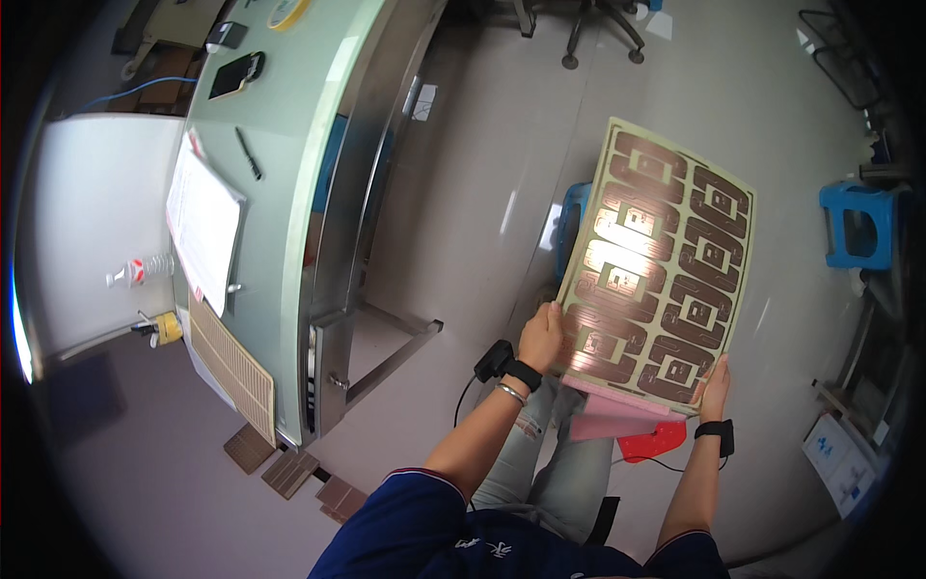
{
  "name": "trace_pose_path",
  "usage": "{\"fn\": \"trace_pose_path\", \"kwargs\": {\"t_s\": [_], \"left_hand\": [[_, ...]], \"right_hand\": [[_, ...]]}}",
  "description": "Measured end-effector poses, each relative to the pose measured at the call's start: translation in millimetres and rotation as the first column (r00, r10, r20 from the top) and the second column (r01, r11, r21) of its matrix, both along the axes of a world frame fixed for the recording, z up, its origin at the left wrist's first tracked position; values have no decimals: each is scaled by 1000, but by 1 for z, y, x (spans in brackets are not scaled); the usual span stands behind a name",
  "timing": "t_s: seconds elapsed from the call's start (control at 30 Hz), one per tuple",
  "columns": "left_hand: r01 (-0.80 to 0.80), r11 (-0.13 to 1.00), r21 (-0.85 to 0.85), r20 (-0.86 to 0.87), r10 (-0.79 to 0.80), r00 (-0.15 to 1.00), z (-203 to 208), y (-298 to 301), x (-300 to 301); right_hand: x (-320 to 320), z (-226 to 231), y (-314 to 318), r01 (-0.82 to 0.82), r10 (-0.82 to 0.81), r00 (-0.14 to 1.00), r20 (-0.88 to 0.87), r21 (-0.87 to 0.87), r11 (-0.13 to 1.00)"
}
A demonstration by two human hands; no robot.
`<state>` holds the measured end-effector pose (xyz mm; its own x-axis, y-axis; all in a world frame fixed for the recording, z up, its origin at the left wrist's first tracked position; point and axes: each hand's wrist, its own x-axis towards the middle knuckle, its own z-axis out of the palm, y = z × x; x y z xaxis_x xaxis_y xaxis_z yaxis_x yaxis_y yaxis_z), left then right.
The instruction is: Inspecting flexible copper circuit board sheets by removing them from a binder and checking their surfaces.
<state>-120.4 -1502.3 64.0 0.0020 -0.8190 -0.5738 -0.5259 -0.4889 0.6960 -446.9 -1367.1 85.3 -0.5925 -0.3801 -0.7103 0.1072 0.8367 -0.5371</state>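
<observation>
Left hand: closed on the lower-left edge of the panel, thumb on its face.
Right hand: closed on the lower-right corner of the panel, fingers behind it.
Panel: large yellow sheet with rows of copper coil patterns, held tilted in the air above the lap, clear of the table.
Pink sheets: beneath the panel's lower edge, on the lap.
Table: left of the person; paper stack and perforated board at its near edge.
Progress: panel is lifted and in hand; not yet set down anywhere.
</observation>
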Motion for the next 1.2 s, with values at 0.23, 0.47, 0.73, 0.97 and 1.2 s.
{"fn": "trace_pose_path", "kwargs": {"t_s": [0.23,0.47,0.73,0.97,1.2], "left_hand": [[48,996,80,-59,-43,997,-39,6,-6],[45,990,136,-87,-34,996,-45,7,-1],[-2,994,106,-103,13,995,-51,10,3],[-166,983,-77,-63,161,985,-41,62,42],[-146,988,59,-158,154,975,-44,114,60]], "right_hand": [[-15,-107,54,156,-172,967,-187,-100,983],[-16,-84,38,175,-158,937,312,-29,984],[-9,-80,39,-11,8,994,-111,-22,1000],[28,-53,88,-48,26,977,-213,-100,994],[24,-54,213,61,-60,998,-20,44,997]]}}
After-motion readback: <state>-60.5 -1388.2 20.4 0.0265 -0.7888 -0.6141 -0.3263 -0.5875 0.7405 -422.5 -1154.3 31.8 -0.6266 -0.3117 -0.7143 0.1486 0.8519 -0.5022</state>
